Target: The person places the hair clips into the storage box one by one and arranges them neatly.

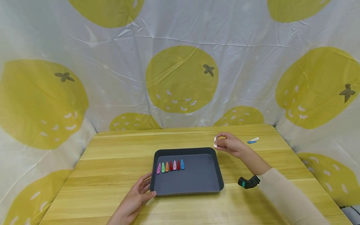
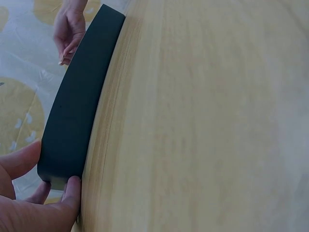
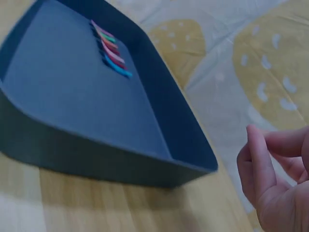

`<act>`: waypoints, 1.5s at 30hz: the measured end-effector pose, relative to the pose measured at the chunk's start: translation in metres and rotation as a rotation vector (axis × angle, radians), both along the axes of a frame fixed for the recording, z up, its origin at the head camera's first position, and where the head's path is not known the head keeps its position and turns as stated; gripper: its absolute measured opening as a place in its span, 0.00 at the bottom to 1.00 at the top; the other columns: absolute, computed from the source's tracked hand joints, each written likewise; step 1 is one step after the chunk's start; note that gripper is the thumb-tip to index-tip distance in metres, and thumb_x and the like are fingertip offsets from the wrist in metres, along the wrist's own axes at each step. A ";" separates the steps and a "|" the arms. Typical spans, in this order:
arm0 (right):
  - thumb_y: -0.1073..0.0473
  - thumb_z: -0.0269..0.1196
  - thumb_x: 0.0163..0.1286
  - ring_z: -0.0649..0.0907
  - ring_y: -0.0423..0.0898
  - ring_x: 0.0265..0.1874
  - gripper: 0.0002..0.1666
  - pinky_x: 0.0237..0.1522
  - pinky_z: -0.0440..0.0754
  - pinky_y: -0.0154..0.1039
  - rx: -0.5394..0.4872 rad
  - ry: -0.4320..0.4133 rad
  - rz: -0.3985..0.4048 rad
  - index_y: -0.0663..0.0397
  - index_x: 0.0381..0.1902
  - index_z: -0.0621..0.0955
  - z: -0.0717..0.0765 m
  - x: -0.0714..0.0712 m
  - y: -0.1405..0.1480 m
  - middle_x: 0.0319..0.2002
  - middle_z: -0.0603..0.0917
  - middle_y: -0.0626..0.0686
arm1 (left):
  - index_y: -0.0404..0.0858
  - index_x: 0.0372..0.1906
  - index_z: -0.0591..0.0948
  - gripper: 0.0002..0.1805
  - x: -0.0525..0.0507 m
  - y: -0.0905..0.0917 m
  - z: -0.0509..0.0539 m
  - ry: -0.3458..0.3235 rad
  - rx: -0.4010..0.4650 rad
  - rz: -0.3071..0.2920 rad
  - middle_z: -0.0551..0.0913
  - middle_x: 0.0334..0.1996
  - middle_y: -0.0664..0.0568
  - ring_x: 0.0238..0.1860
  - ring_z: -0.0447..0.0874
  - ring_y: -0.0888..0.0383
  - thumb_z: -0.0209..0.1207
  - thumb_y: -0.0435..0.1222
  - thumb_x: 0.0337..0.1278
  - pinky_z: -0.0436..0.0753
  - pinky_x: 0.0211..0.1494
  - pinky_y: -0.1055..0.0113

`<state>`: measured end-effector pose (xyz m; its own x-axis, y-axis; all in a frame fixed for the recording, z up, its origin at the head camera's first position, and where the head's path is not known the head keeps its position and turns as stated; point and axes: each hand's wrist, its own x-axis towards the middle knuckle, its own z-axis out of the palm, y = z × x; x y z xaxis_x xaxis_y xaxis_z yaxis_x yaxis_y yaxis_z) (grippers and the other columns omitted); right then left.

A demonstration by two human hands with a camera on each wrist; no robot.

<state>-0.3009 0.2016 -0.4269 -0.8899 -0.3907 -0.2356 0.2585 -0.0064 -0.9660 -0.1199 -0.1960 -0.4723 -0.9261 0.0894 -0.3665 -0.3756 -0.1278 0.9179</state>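
Observation:
My left hand (image 1: 136, 197) holds the near left corner of a dark grey baking tray (image 1: 191, 181), thumb and fingers on its wall (image 2: 72, 106) in the left wrist view. Above the table, just past the tray's far right corner, my right hand (image 1: 230, 145) pinches a white snap hair clip (image 1: 215, 142) upright. That clip is hidden behind the fingers in the right wrist view. Inside the tray, at its left, several coloured hair clips stand side by side in a row, from a magenta clip (image 1: 158, 168) to a blue clip (image 1: 182, 164).
A white hair clip (image 1: 254, 139) and a blue hair clip (image 1: 251, 142) lie on the wooden table (image 1: 118, 162) at the far right. Behind the table hangs a curtain (image 1: 118, 78) with yellow fruit prints. A black device (image 1: 248, 182) sits at my right wrist.

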 end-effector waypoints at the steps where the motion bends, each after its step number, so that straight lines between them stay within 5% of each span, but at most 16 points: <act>1: 0.72 0.56 0.78 0.84 0.47 0.37 0.05 0.50 0.85 0.39 -0.010 -0.011 -0.010 0.62 0.47 0.73 0.002 0.002 -0.005 0.38 0.77 0.57 | 0.38 0.80 0.58 0.47 0.000 0.000 0.000 -0.001 0.002 0.000 0.55 0.77 0.32 0.76 0.53 0.34 0.63 0.17 0.58 0.67 0.72 0.44; 9: 0.71 0.58 0.77 0.84 0.52 0.39 0.04 0.47 0.85 0.40 -0.029 -0.027 -0.031 0.58 0.43 0.75 0.008 0.013 -0.044 0.42 0.75 0.60 | 0.38 0.80 0.58 0.46 0.000 0.000 0.000 -0.001 0.000 0.008 0.55 0.77 0.32 0.76 0.53 0.34 0.63 0.17 0.58 0.67 0.72 0.44; 18: 0.72 0.60 0.74 0.84 0.49 0.34 0.10 0.48 0.86 0.48 0.079 0.034 0.089 0.71 0.49 0.74 -0.005 0.013 -0.077 0.38 0.79 0.60 | 0.38 0.80 0.58 0.47 0.000 0.001 0.001 -0.004 -0.011 0.011 0.54 0.77 0.32 0.76 0.52 0.33 0.63 0.17 0.58 0.66 0.72 0.42; 24: 0.72 0.61 0.73 0.84 0.49 0.31 0.16 0.44 0.87 0.49 0.143 0.059 0.152 0.70 0.56 0.75 -0.013 0.012 -0.101 0.32 0.81 0.56 | 0.37 0.80 0.56 0.47 0.000 0.000 0.002 -0.002 -0.012 0.002 0.52 0.78 0.31 0.77 0.50 0.33 0.63 0.18 0.58 0.64 0.73 0.42; 39: 0.74 0.66 0.67 0.83 0.48 0.24 0.05 0.28 0.84 0.41 0.492 0.273 0.383 0.65 0.39 0.82 -0.023 0.012 -0.123 0.27 0.85 0.56 | 0.37 0.80 0.56 0.47 0.000 0.000 0.001 -0.009 0.006 0.002 0.53 0.78 0.32 0.77 0.50 0.33 0.63 0.18 0.60 0.64 0.73 0.42; 45: 0.72 0.71 0.63 0.79 0.44 0.21 0.07 0.25 0.77 0.38 0.690 0.481 0.417 0.58 0.34 0.84 -0.027 0.011 -0.126 0.23 0.83 0.48 | 0.37 0.80 0.56 0.46 0.000 0.000 -0.001 -0.010 0.019 -0.002 0.52 0.78 0.32 0.77 0.50 0.33 0.62 0.18 0.59 0.64 0.73 0.42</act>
